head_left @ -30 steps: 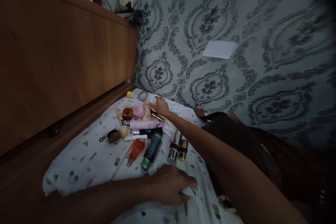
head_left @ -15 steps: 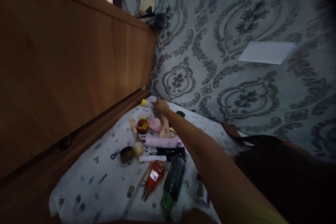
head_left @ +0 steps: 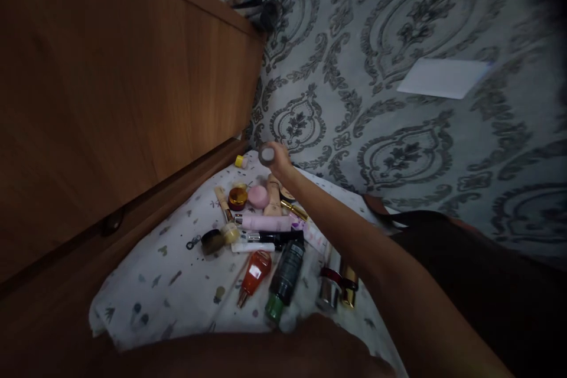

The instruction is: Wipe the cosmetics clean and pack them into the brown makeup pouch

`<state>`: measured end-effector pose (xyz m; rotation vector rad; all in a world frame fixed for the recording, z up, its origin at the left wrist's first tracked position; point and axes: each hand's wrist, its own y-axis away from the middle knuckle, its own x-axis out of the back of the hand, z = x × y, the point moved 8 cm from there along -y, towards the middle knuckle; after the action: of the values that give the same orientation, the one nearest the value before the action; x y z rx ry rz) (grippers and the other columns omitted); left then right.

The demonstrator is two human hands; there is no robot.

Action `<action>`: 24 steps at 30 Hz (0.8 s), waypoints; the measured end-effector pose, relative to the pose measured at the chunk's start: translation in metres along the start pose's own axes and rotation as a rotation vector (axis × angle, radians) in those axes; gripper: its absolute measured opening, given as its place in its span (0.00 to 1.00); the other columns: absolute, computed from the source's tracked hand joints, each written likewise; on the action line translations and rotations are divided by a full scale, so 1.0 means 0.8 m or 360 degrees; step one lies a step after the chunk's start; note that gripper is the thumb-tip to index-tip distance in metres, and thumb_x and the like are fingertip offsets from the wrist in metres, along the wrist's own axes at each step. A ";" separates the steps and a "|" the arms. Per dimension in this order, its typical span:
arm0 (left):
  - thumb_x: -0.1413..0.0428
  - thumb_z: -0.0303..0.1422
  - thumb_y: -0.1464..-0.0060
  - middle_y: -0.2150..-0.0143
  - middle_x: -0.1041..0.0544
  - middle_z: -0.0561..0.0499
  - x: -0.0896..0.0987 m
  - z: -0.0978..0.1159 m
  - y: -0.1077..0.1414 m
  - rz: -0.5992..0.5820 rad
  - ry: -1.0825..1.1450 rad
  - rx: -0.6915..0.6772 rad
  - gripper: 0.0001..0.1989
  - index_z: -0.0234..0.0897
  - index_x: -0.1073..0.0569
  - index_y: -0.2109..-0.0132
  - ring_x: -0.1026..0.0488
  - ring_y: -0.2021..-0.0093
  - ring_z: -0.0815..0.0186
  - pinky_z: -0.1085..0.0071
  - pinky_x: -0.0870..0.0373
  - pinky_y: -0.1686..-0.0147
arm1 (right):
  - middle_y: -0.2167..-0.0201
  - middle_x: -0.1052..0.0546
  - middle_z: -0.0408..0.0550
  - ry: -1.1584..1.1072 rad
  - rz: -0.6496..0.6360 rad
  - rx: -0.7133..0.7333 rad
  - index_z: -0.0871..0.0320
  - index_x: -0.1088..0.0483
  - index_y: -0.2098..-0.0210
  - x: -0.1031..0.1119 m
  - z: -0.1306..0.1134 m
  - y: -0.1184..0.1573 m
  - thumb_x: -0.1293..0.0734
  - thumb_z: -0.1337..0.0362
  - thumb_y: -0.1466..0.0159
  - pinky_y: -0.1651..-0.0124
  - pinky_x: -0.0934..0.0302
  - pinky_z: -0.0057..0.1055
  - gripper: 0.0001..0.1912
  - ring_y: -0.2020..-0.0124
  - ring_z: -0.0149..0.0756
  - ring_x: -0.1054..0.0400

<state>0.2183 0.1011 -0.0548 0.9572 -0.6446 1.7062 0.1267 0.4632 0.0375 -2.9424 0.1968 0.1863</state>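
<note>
My right hand point(head_left: 280, 160) is at the far end of the cloth, closed around a small container with a round grey end point(head_left: 267, 154); its exact kind does not show. Below it lie a pink round jar point(head_left: 258, 196), an amber jar point(head_left: 238, 198) and a beige tube point(head_left: 273, 196). My left hand point(head_left: 336, 339) is at the near edge, dark and blurred, with its fingers hard to make out. Closest to it are a dark bottle with a green cap point(head_left: 287, 271), an orange-red bottle point(head_left: 257, 271) and a silver-capped bottle point(head_left: 328, 289).
Various cosmetics lie on the patterned white cloth point(head_left: 172, 307), among them a pink tube point(head_left: 266, 222), a white tube point(head_left: 253, 247) and a dark jar point(head_left: 212, 241). A wooden cabinet point(head_left: 133, 82) rises at left. Patterned wallpaper point(head_left: 336, 71) stands behind, with a white sheet point(head_left: 445, 78) on it.
My right hand has risen from the far end of the cloth, and the grey-ended container now shows in it. My left hand has come further into view at the bottom. The camera has tilted down slightly.
</note>
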 end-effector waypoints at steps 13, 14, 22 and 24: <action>0.43 0.23 0.49 0.59 0.18 0.47 0.059 0.007 0.047 0.0754 0.0551 -0.0065 0.12 0.36 0.24 0.56 0.21 0.57 0.59 0.69 0.29 0.53 | 0.63 0.18 0.46 -0.1289 -0.0114 -0.0529 0.56 0.29 0.59 0.153 -0.061 0.252 0.33 0.57 0.34 0.60 0.26 0.32 0.09 0.62 0.35 0.24; 0.44 0.22 0.49 0.60 0.18 0.48 0.064 0.006 0.053 0.0829 0.0606 -0.0019 0.11 0.36 0.24 0.58 0.22 0.57 0.60 0.69 0.30 0.54 | 0.63 0.18 0.45 -0.1251 -0.0066 -0.0502 0.56 0.28 0.60 0.169 -0.062 0.269 0.31 0.58 0.35 0.60 0.26 0.33 0.09 0.62 0.35 0.24; 0.48 0.32 0.37 0.55 0.27 0.47 0.109 0.020 0.089 0.1450 0.0378 0.0022 0.13 0.37 0.27 0.47 0.28 0.53 0.61 0.65 0.32 0.51 | 0.62 0.19 0.40 -0.1251 0.0366 -0.0392 0.53 0.24 0.60 0.243 -0.023 0.397 0.24 0.63 0.43 0.59 0.28 0.27 0.12 0.62 0.31 0.24; 0.47 0.35 0.37 0.55 0.30 0.46 0.108 0.026 0.086 0.1496 0.0135 0.0100 0.17 0.40 0.26 0.44 0.30 0.52 0.59 0.62 0.32 0.51 | 0.59 0.19 0.42 -0.1338 0.0397 -0.0439 0.54 0.23 0.60 0.236 -0.011 0.423 0.23 0.62 0.45 0.58 0.29 0.25 0.13 0.59 0.31 0.25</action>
<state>0.1460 0.1070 0.0314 0.6363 -1.0902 2.5764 0.2647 0.1098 -0.0398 -2.7769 0.4242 1.5322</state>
